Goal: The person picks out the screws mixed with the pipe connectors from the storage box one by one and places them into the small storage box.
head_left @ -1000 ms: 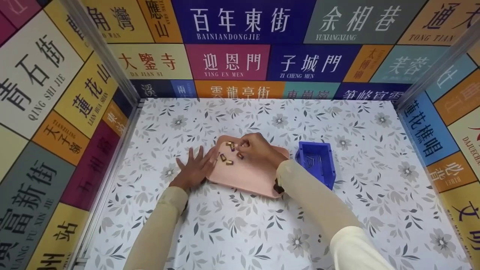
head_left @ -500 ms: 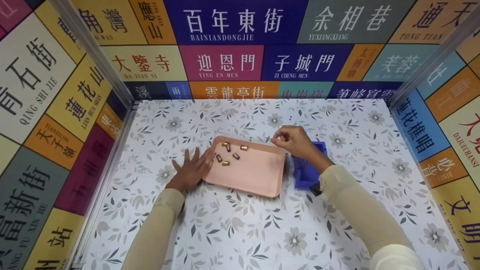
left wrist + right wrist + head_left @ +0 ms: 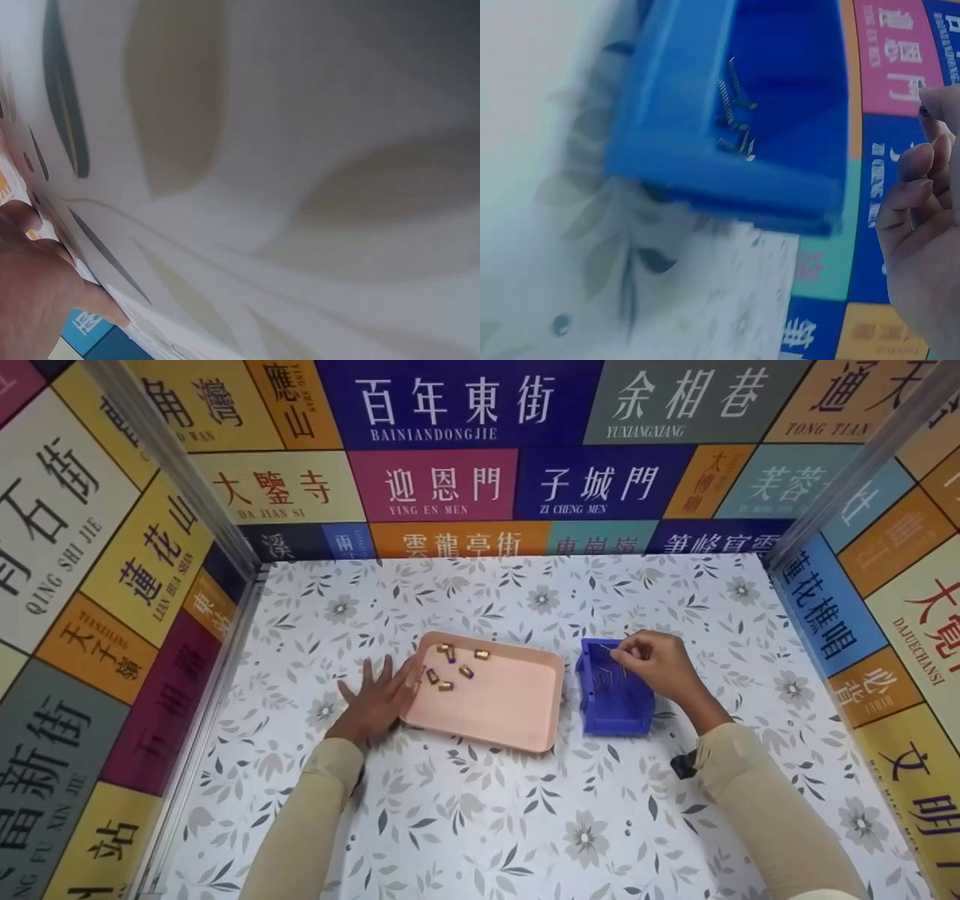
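Left hand [image 3: 375, 701]: flat on the tablecloth [image 3: 480, 825], fingers straight & spread, holding nothing; fingertips touch the tray's 9 o'clock edge. Left wrist view shows only cloth close up w/ a bit of the hand [image 3: 34, 300] at the bottom left.
Right hand [image 3: 656, 664]: over the bin's 2 o'clock corner, fingers curled, thumb & forefinger pinched together on what looks like a thin screw [image 3: 616, 655]; too small to be sure. In the right wrist view the hand [image 3: 922, 217] sits at 3 o'clock of the bin, fingers bent.
Tray [image 3: 510, 712]: pink, rectangular, mid-table, at 9 o'clock of the bin, a small gap between them.
Small parts [image 3: 450, 667]: about six brass-coloured bits, loose in the tray's 11 o'clock corner, near the left fingertips.
Bin [image 3: 619, 716]: blue plastic, open top, upright on the cloth.
Screws [image 3: 735, 112]: a few thin dark ones lying on the bin floor, by one wall.
Walls: coloured panels w/ Chinese street names at 12, 9 & 3 o'clock of the table.
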Demonstrator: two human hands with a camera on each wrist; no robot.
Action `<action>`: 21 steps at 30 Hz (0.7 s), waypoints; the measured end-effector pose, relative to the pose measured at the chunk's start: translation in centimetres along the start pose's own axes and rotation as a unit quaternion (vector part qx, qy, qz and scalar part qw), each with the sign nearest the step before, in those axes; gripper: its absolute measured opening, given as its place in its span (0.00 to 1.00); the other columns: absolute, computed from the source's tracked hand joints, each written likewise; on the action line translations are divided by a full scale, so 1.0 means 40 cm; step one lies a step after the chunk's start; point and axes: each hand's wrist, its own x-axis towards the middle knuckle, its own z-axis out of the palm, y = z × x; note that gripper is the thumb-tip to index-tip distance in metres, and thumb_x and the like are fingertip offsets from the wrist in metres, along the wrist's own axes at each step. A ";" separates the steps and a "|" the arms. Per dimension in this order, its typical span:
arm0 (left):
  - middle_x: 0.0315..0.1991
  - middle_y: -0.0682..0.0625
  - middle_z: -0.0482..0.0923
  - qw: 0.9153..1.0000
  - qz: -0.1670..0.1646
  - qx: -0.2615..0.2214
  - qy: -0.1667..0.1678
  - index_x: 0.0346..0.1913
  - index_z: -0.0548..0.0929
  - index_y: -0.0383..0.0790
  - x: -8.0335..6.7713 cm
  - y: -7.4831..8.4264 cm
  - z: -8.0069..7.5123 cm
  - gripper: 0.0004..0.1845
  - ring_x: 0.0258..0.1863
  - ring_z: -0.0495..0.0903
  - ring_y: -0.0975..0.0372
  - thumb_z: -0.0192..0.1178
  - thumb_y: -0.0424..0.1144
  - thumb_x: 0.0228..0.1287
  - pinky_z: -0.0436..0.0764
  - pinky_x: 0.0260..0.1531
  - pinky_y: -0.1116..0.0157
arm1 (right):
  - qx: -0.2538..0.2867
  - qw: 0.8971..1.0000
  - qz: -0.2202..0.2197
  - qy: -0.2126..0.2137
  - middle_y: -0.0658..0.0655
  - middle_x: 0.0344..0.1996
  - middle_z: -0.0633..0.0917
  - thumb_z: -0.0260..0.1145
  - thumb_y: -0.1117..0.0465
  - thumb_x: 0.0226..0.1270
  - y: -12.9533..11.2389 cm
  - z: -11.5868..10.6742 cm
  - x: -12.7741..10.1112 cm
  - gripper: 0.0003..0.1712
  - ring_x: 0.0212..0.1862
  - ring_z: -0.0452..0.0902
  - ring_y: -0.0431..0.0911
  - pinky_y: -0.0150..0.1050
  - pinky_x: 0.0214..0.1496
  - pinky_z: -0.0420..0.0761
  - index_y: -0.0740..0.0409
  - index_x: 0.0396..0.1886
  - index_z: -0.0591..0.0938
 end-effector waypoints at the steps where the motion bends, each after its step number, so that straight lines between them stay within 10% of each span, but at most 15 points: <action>1: 0.84 0.51 0.30 1.000 -0.001 0.000 0.001 0.80 0.37 0.79 0.000 0.000 0.000 0.33 0.81 0.19 0.44 0.23 0.73 0.75 0.14 0.62 0.26 | -0.002 1.000 0.003 0.001 0.48 0.21 0.76 0.77 0.57 0.63 0.007 -0.003 -0.004 0.08 0.25 0.69 0.38 0.27 0.27 0.67 0.56 0.29 0.88; 21: 0.85 0.48 0.31 1.000 0.010 0.002 0.005 0.81 0.38 0.75 0.003 -0.002 -0.001 0.34 0.81 0.20 0.40 0.25 0.72 0.76 0.16 0.60 0.23 | -0.015 1.000 0.023 -0.009 0.49 0.23 0.81 0.75 0.56 0.65 0.051 -0.003 -0.031 0.09 0.27 0.72 0.39 0.28 0.28 0.70 0.56 0.32 0.89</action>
